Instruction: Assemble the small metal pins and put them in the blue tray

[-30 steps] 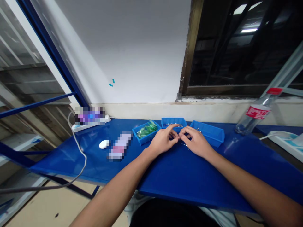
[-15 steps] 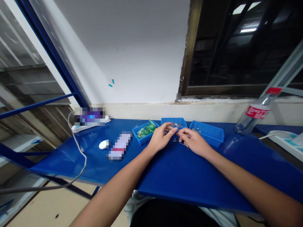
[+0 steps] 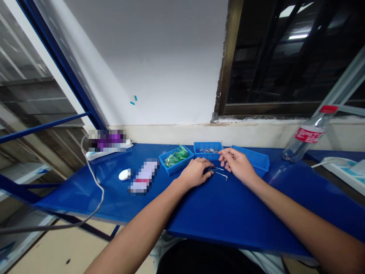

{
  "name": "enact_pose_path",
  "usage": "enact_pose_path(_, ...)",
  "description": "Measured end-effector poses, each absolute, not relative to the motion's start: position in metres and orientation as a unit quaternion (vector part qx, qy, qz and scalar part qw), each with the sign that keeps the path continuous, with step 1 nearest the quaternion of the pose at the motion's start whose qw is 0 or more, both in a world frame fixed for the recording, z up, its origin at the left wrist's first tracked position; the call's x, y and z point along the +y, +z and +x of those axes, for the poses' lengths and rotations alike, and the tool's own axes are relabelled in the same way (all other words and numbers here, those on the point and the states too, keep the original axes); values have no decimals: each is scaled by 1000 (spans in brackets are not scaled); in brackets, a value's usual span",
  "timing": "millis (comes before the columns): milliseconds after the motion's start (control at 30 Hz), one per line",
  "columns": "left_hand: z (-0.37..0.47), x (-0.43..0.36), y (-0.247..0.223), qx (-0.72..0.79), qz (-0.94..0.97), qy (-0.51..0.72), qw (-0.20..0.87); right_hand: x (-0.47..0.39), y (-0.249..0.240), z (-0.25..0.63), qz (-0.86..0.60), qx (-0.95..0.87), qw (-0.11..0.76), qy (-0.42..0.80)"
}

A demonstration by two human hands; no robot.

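Observation:
My left hand [image 3: 196, 172] rests low on the table with its fingers curled at the near ends of several thin metal pieces [image 3: 221, 175]. Whether it grips one of them is hidden. To its right, my right hand [image 3: 237, 164] is raised in a pinch in front of the middle bin; a slim tip sticks up above its fingers, seemingly a thin metal piece [image 3: 221, 143]. Shiny metal pieces [image 3: 209, 151] lie in the middle blue bin [image 3: 207, 145]. Green plastic pieces [image 3: 179, 155] fill the left blue bin [image 3: 169, 170]. My right hand partly covers the right blue bin [image 3: 258, 160].
A clear bottle with a red cap [image 3: 309, 133] stands at the right rear of the blue table [image 3: 228, 217]. On the left are a white oval object [image 3: 124, 174], a blurred flat item [image 3: 144, 176] and a grey cable [image 3: 103, 194]. A wall and window stand behind.
The hands, close together before, have parted. My left hand has come down to the metal pieces on the table; my right hand has moved slightly up and right, staying pinched.

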State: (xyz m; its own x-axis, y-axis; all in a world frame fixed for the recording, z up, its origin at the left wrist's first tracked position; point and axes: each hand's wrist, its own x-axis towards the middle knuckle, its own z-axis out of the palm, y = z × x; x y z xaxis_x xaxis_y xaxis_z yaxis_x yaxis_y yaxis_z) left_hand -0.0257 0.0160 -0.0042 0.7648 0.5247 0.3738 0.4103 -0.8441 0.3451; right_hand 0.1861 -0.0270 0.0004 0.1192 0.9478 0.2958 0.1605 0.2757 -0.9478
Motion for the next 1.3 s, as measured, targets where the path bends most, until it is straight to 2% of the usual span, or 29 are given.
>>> enact_pose_path(167,-24,18,-3,224,936,238,129,-25,-1,186,-547,-550,512,369)
enact_pose_path(433,-25,18,-1,255,925,252,130,-32,-8,189,-510,-779,351,96)
enact_pose_path(667,-27,20,1,281,914,256,140,-29,-16,192,-473,-839,267,41)
enact_pose_path(933,-26,20,-1,291,894,278,198,-29,-14,193,-471,-849,240,12)
enact_pose_path(1133,-23,18,1,289,863,330,252,-30,-13,191,-480,-828,290,-10)
enact_pose_path(1300,-22,17,5,302,849,354,250,-32,-12,190,-495,-807,321,-19)
